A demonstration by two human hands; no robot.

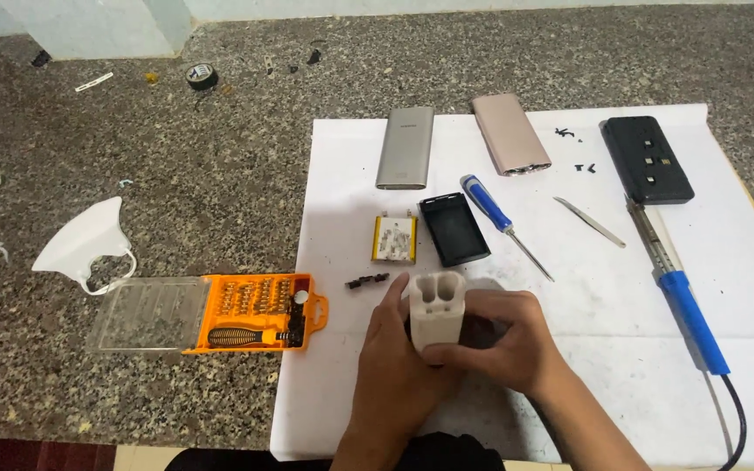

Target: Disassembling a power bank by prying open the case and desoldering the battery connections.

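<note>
White plastic casing (436, 310) clamped upright between both hands over a paper sheet (604, 349). Left hand (394, 366) cupped behind it, right hand (503, 336) wrapped across, fingers closed tight around its lower half.

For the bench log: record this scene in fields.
hands: left hand and right hand both grip a white casing, open end up
surface: white sheet on a granite counter
left of hands: open orange bit set, white mask
behind hands: battery cell, black tray, blue screwdriver, two power banks
right: soldering iron, tweezers, black case
</note>
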